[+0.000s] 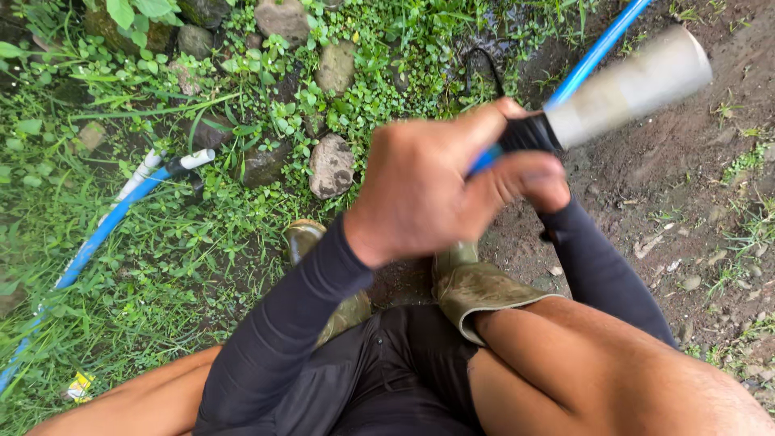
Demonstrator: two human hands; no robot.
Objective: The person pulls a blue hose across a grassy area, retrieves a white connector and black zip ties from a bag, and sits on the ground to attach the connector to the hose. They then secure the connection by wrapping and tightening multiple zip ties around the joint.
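My left hand (424, 190) is closed around the joint where a thick grey-white pipe (638, 81) meets a thin blue pipe (597, 48). A black wrap (529, 133) covers that joint, just beyond my fingers. A thin black strip (483, 64) loops away from it above the hand. My right hand (542, 187) comes up from the right in a dark sleeve. It is mostly hidden behind the left, with its fingertips pressed on the pipe under the black wrap. Both pipes are held above the ground and angle up to the right.
I squat in muddy green rubber boots (476, 282). A second blue pipe (105, 230) with a white fitting (194, 159) lies in the grass at left. Stones (331, 165) sit among weeds ahead, with bare mud (686, 202) at right. A yellow scrap (79, 386) lies lower left.
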